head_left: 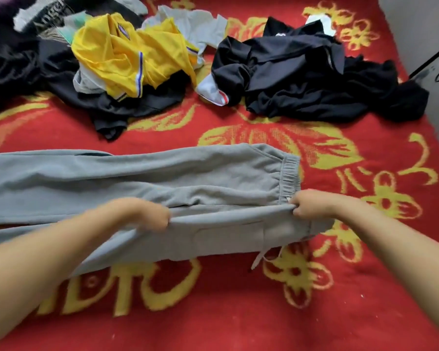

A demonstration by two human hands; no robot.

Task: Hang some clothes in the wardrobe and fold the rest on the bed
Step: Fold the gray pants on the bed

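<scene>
Both hands pinch the grey sweatpants point(162, 178) lying left-to-right across the bed point(238, 312) — our right hand point(307, 202) at the waistband, left hand point(152, 215) probably mid-thigh — the legs trailing off leftward.

Both bare forearms reach forward (slightly blurred). The left hand point(154, 216) curls its fingers, pinching a fold of grey fleece sweatpants point(162, 173); the right hand point(306, 204) pinches their elastic waistband edge.
</scene>
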